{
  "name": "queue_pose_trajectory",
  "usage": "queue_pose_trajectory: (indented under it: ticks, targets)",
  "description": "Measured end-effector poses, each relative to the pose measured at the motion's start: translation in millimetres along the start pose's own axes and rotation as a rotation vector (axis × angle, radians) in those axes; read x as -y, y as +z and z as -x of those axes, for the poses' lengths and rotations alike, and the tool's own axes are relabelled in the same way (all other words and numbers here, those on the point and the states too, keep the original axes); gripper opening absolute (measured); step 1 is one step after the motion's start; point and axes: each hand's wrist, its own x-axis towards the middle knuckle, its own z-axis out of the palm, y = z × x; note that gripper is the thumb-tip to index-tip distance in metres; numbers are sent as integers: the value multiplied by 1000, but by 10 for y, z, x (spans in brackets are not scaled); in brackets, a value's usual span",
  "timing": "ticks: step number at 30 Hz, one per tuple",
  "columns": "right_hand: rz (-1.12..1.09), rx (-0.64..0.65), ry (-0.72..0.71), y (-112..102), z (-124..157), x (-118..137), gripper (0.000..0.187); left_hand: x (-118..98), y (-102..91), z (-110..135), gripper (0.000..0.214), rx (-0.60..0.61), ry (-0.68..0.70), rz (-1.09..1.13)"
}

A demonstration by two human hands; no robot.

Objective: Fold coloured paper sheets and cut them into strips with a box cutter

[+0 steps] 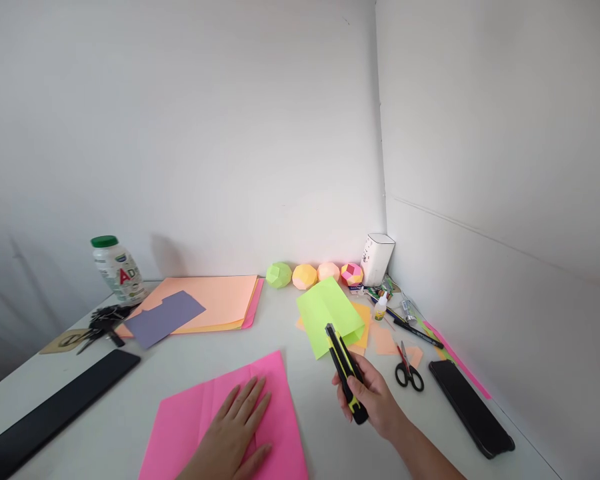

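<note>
A bright pink sheet of paper (180,417) with crease lines lies on the white table. My left hand (235,423) rests flat on it with the fingers stretched out. To the right of the sheet, my right hand (370,393) is wrapped round a black and yellow box cutter (344,373), its tip pointing up and away from me. Whether its blade is out I cannot tell. Beyond the cutter lies a folded lime-green paper (325,310), partly over orange paper (363,323). Black-handled scissors (409,375) lie to the right of my right hand.
Several faceted paper balls (279,275) line the back wall. Peach sheets (210,297) and a purple paper (167,320) lie back left, near a white bottle (117,270) and keys (107,321). A black bar (60,410) is at left; a phone (473,408) and glue bottle (381,307) at right.
</note>
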Motion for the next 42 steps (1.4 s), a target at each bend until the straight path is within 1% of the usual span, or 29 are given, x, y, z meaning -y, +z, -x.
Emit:
queue_pose_trajectory:
  ticks: [4,7,9,11,16,20,24,28,31,33,38,42]
  targets:
    - [4,32,58,36,30,68,32,5,24,11,75,27,-7,17]
    - [35,64,79,31,20,87,39,6,29,15,75,26,-10,16]
    - [25,44,59,21,-1,65,42,5,26,14,75,16,-4,0]
    - [16,-2,47,8,-23,33,40,3,22,12,75,11,4,-21]
    - [61,-137,92,-28,-39,4,32,-3,25,14,74,6,11,-37]
    - [72,-187,128,-31,-25,3,39,-2,38,22,73,13,0,-32]
    - [69,-174,140,0,-11,22,40,2,23,15,73,32,0,0]
    - [65,-96,120,20,-6,56,30,-1,-9,1,73,49,-8,27]
    - [108,-61,148,13,-13,51,32,-4,-15,0,72,54,-21,51]
    - [130,-78,173,3,-21,37,34,-6,-10,2,72,51,-23,54]
    - [127,-179,181,-2,-37,27,40,-8,-1,6,73,40,-11,43]
    - [134,-197,209,21,-28,23,43,-8,-5,4,72,37,-11,39]
